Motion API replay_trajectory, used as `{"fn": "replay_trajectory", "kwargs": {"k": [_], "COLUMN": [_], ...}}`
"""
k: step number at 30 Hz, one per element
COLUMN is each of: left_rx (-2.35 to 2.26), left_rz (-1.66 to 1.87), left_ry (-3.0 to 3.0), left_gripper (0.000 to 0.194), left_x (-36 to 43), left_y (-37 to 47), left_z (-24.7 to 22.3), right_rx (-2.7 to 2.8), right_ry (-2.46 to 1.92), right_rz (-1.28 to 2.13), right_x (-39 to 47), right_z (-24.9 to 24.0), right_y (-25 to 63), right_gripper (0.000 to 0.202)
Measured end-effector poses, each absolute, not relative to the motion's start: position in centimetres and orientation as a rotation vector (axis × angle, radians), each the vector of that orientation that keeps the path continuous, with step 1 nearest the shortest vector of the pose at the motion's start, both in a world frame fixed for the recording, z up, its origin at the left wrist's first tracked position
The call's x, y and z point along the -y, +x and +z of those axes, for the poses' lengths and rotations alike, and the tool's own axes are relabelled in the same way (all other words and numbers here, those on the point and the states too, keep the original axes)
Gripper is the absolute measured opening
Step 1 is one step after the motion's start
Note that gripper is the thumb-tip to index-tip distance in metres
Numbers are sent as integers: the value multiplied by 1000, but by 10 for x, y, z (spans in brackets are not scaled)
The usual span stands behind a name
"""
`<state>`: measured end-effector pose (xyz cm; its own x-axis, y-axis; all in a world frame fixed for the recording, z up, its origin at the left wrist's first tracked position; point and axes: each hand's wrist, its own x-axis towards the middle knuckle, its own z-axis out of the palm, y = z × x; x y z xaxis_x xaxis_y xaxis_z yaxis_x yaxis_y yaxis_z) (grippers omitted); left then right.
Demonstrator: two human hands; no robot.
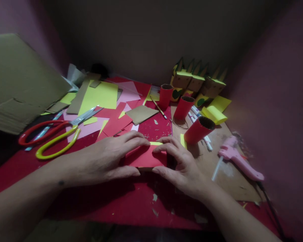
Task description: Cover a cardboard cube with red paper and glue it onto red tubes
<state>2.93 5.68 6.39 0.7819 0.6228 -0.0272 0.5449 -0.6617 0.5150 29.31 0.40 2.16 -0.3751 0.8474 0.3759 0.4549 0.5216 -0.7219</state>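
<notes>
Between both hands is a small flat box-like piece covered in red paper (143, 157), with a yellow strip along its far edge and a brown edge facing me. My left hand (118, 153) grips its left end, fingers on the far side and thumb at the near edge. On the right end, my right hand (178, 161) holds it the same way, fingertips bent over the red top. Beyond the hands lies a square of brown cardboard (141, 114). A red paper-covered tube (199, 130) stands just past my right hand.
Large scissors (75, 126) with red and yellow handles lie at left, beside yellow paper (99, 97). Two more red tubes (166, 95) stand behind. A pink glue gun (238, 158) rests on a cardboard sheet (242, 188). Cardboard figures (197, 80) stand at back right; a pencil (158, 107) lies mid-table.
</notes>
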Motion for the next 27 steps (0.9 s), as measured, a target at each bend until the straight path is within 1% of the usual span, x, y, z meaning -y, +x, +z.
{"fn": "replay_trajectory", "kwargs": {"k": [3, 7, 9, 14, 19, 22, 27], "left_rx": [-901, -916, -972, -1186, -1253, -1347, -1637], "left_rz": [166, 195, 216, 397, 488, 598, 756], "left_ry": [2446, 2401, 2354, 2208, 2263, 2259, 2035], "left_gripper": [55, 65, 67, 53, 39, 36, 36], "left_x": [-59, -59, -60, -65, -74, -77, -83], "left_y": [27, 25, 25, 25, 23, 17, -4], "left_z": [65, 67, 67, 64, 61, 69, 85], "right_rx": [2021, 2021, 2023, 2023, 2018, 2020, 2023], "right_ry": [-1052, -1062, -1066, -1083, -1083, -1085, -1074], "right_rz": [670, 697, 701, 687, 688, 708, 640], "right_x": [-4, -5, -5, -4, -5, -4, -2], "right_z": [23, 25, 25, 25, 24, 22, 20], "right_y": [293, 293, 293, 292, 293, 294, 293], "right_gripper": [24, 23, 22, 23, 23, 21, 19]}}
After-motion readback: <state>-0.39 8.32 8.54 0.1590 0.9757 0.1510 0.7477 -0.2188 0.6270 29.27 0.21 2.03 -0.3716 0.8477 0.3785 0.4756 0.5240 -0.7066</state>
